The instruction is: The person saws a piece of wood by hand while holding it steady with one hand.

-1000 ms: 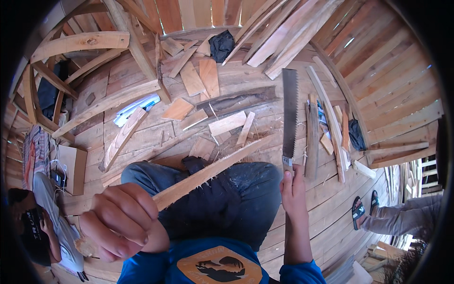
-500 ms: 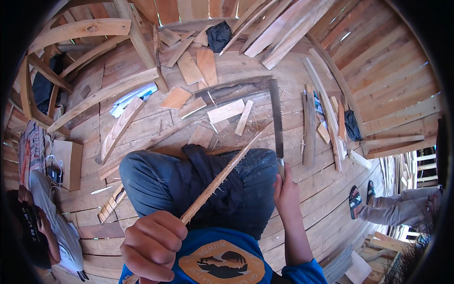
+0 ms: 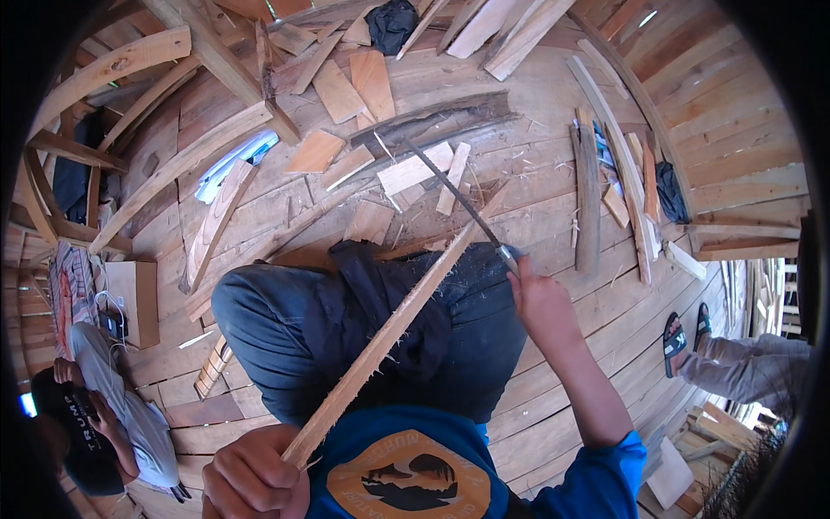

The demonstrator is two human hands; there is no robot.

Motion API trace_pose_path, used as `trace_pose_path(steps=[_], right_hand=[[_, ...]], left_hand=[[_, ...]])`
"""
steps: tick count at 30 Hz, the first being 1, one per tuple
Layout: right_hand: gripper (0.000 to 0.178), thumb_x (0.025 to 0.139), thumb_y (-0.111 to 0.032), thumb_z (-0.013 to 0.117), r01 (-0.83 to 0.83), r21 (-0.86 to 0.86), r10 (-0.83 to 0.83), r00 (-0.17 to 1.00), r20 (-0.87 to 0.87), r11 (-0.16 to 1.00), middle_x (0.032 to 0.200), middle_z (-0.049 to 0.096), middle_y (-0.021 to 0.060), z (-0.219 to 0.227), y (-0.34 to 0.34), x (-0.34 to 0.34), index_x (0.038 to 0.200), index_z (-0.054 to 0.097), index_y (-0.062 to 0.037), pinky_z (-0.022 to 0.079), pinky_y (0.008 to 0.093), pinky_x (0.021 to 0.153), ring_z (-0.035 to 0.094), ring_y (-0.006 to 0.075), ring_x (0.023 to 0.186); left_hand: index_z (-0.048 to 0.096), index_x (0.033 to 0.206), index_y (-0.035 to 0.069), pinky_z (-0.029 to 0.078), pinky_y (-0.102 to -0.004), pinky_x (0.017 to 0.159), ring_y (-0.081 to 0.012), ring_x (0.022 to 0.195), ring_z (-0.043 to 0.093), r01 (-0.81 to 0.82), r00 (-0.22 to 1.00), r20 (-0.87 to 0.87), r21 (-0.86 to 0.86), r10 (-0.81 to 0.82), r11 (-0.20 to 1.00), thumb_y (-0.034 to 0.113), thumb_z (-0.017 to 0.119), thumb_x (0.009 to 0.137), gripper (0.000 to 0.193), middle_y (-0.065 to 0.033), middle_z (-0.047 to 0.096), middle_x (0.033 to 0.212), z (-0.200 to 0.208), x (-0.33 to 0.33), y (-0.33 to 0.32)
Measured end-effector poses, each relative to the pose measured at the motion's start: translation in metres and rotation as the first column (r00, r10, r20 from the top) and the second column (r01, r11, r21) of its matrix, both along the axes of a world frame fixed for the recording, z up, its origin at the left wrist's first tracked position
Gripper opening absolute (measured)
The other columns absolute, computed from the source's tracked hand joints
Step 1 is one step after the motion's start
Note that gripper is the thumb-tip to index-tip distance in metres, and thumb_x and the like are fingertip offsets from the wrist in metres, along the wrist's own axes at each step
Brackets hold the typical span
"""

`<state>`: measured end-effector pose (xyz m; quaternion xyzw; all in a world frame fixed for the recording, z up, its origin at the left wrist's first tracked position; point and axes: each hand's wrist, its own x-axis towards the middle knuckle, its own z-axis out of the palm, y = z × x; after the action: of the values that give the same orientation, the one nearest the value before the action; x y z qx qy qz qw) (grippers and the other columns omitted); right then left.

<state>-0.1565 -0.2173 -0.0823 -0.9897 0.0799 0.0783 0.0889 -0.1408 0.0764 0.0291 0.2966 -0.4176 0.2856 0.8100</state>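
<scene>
My left hand [image 3: 252,474] is closed around the near end of a long wooden strip [image 3: 389,337] with rough, splintered edges. The strip slants across my lap, its far end pointing away to the right. My right hand [image 3: 545,303] grips the handle end of a saw [image 3: 451,187] with a narrow dark blade and a silver collar. Seen nearly edge-on, the blade points away to the left and crosses the strip near its far end. Whether its teeth touch the wood I cannot tell. A dark cloth [image 3: 385,285] lies over my jeans beneath the strip.
Several wood offcuts [image 3: 413,169] are scattered on the plank floor ahead, with a black plastic bag [image 3: 393,28] beyond. Long boards [image 3: 588,199] lie to the right. A seated person [image 3: 104,415] and a cardboard box [image 3: 132,303] are at left; a person's sandaled feet [image 3: 676,344] are at right.
The saw has swung from upright beside the strip to lying slantwise across it, its blade turned edge-on. My left hand has drawn lower and slightly left with the strip.
</scene>
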Motion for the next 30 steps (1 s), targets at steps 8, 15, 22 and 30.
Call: trace_pose_path(steps=[8,15,22,30], right_hand=[[0.016,0.097,-0.021,0.049,-0.029,0.034,0.03,1.0,-0.007,0.999,0.062,0.062,0.0181,-0.008,-0.016,0.003,0.1,0.05,-0.0052,0.053,0.0466,0.055,0.066,0.0367,0.062],[0.014,0.095,-0.019,0.051,-0.087,0.072,0.084,0.996,0.042,0.994,0.062,0.062,0.0161,-0.014,-0.038,0.023,0.1,0.05,-0.0068,0.052,0.046,0.053,0.065,0.0354,0.061],[0.014,0.095,-0.019,0.051,-0.094,0.026,0.093,0.994,0.063,0.995,0.061,0.062,0.0145,-0.03,-0.068,0.025,0.103,0.05,-0.0079,0.052,0.0435,0.052,0.065,0.0342,0.059],[0.014,0.092,-0.016,0.054,-0.115,0.079,0.108,0.99,0.089,0.99,0.06,0.06,0.0139,-0.023,-0.062,0.014,0.103,0.05,-0.0079,0.052,0.0423,0.051,0.064,0.0332,0.057]], left_hand=[[0.043,0.065,0.015,0.034,-0.0189,0.045,-0.0049,0.038,0.04,-0.026,0.999,-0.034,-0.005,0.025,1.0,0.03,0.057,0.086,0.029,0.0054,0.04,0.049,0.002,0.009,-0.011],[0.041,0.072,0.012,0.022,-0.0217,0.043,-0.0047,0.044,0.026,-0.005,1.0,0.009,0.013,0.005,1.0,0.028,0.048,0.095,0.029,0.0077,0.03,0.058,0.007,0.009,-0.023],[0.04,0.068,0.013,0.016,-0.0201,0.042,-0.001,0.042,0.024,0.2,0.963,0.167,0.077,-0.211,0.977,0.019,0.051,0.091,0.027,0.0094,0.028,0.056,0.013,0.022,-0.04],[0.039,0.068,0.013,0.017,-0.0201,0.042,-0.0011,0.042,0.024,0.173,0.972,0.14,0.114,-0.188,0.978,0.017,0.05,0.088,0.024,0.0094,0.028,0.056,0.006,0.033,-0.049]])
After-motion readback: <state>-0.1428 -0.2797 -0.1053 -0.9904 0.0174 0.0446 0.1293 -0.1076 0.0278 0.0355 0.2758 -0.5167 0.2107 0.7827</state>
